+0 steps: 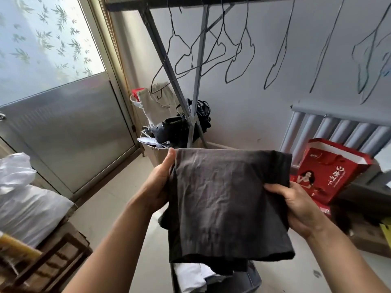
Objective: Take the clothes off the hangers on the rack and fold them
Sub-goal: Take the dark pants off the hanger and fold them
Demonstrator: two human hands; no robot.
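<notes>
I see my left hand [160, 182] clamped on the upper left edge of a dark grey garment [228, 204], thumb along the top, fingers hidden behind the cloth. The garment is creased, folded into a rough rectangle (more layers bunch underneath), and held in the air in front of me, its long axis running top to bottom with the loose end hanging down. My right hand [296, 206] pinches its right edge, fingers [275, 188] curled over the front. Behind it, a cardboard box [156, 155] holds dark bags and papers. Above, bare wire hangers [201, 56] dangle from the rack [196, 85]. At right stands a red gift bag [330, 170]; what is inside I cannot tell.
</notes>
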